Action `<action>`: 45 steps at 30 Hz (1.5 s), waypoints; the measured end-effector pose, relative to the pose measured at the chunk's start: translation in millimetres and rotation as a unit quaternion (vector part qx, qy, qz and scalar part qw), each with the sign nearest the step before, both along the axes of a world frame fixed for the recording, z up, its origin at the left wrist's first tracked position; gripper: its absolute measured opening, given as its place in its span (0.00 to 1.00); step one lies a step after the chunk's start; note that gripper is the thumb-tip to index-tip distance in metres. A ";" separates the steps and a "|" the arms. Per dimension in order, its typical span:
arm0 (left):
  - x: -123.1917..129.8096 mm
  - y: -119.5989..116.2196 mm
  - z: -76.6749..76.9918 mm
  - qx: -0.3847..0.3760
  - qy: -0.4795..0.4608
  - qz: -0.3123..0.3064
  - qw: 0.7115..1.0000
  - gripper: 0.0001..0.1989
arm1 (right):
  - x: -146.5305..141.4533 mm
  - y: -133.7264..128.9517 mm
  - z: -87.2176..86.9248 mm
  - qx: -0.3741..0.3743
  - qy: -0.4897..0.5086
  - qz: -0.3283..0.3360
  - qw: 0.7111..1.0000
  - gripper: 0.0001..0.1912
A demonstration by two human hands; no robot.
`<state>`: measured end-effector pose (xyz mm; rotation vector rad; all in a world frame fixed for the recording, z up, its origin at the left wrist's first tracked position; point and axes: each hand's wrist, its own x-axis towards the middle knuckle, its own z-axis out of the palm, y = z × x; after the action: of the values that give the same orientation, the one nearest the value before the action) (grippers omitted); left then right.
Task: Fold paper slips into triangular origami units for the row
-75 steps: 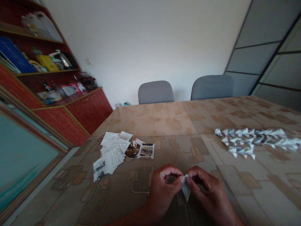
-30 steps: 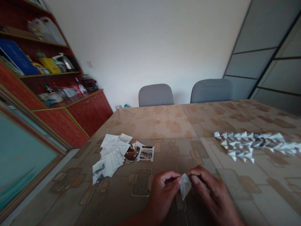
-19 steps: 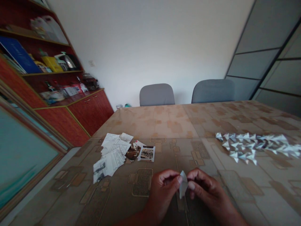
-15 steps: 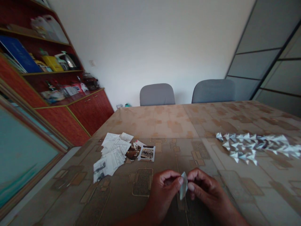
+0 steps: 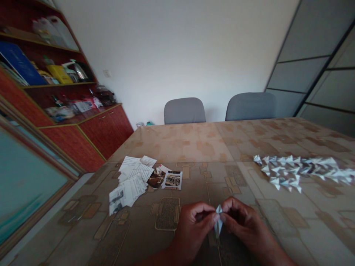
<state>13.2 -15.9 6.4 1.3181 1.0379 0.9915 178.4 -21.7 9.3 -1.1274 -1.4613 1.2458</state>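
Observation:
A small folded paper piece, pale and narrow with pointed ends, is held upright between my two hands just above the table. My left hand pinches its left side between thumb and forefinger. From the other side, my right hand grips it near the top, also with thumb and finger. Both thumbs almost meet on the paper. To the left lies a loose pile of printed paper pieces, with a photo-printed piece at its right end. Folded pointed paper shapes stand in rows at the right.
The patterned tablecloth covers a large table. Two grey chairs stand at its far side before a white wall. A red-brown cabinet with filled shelves is at the left; grey panelled doors are at the right.
The folded paper has turned and now looks narrower, with its creased middle facing me. My right thumb and finger have closed in on its upper part, nearer my left thumb.

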 end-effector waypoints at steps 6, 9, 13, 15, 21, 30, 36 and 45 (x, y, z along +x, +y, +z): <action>1.4 -1.1 -3.7 0.014 0.035 -0.001 0.999 0.06 | 3.3 0.6 -4.2 0.042 -0.045 -0.008 0.998 0.15; 1.2 -2.2 -3.9 0.011 0.046 -0.008 0.999 0.06 | 4.1 0.5 -4.0 0.058 -0.068 -0.003 0.996 0.13; 0.6 -1.3 -0.6 -0.001 0.072 -0.009 0.997 0.06 | 3.9 0.6 0.1 0.065 -0.085 -0.009 0.994 0.15; 0.6 0.4 1.1 -0.003 0.077 -0.016 0.997 0.06 | 3.5 0.7 1.4 0.058 -0.078 -0.011 0.995 0.17; 0.6 3.5 -1.2 -0.014 0.067 -0.036 0.997 0.06 | 2.0 0.0 -1.3 0.047 -0.051 0.002 0.998 0.21; 0.8 3.9 1.3 -0.017 0.015 -0.053 0.998 0.03 | 1.1 2.8 2.8 0.060 -0.079 -0.011 0.995 0.25; -0.7 5.3 0.5 -0.027 0.007 -0.066 0.997 0.07 | 7.6 2.1 6.5 0.056 -0.089 0.006 0.994 0.26; -3.0 5.1 -5.1 -0.021 -0.035 -0.071 0.997 0.07 | 6.0 0.7 3.8 0.087 -0.114 -0.009 0.990 0.15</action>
<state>10.2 -10.8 1.3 1.2946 0.8940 0.8971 184.4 -21.0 13.1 -1.1899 -1.6910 0.9801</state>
